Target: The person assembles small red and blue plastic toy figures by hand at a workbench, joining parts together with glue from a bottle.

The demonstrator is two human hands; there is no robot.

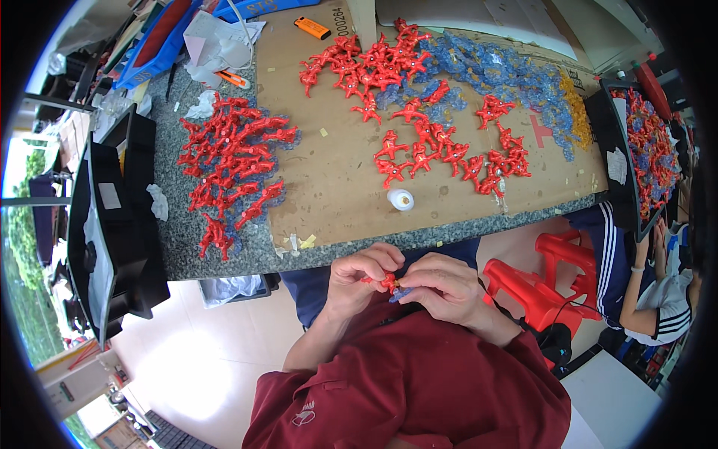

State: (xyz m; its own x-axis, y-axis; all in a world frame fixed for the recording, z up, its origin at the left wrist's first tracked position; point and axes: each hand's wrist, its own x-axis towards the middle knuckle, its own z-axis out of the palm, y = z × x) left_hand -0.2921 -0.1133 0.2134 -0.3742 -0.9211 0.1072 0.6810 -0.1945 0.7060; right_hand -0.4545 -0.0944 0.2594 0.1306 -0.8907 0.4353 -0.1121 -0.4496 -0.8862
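Note:
In front of my chest, just off the table's near edge, both hands meet around one small piece. My left hand (360,278) pinches a small red plastic figure (388,281). The fingers of my right hand (443,286) grip a translucent blue part (400,294) against it; a bit of yellow shows between the two. How the parts join is hidden by my fingertips. On the table beyond lie loose red figures (421,160) and a pile of translucent blue parts (486,67). To the left, rows of red figures with blue parts (232,153) lie close together.
A small white round container (401,200) stands near the table's front edge. Yellow parts (576,112) lie at the far right, beside a black bin (609,142) of mixed pieces. Black trays (134,217) stand left. Red stools (523,288) and another person (658,299) are at right.

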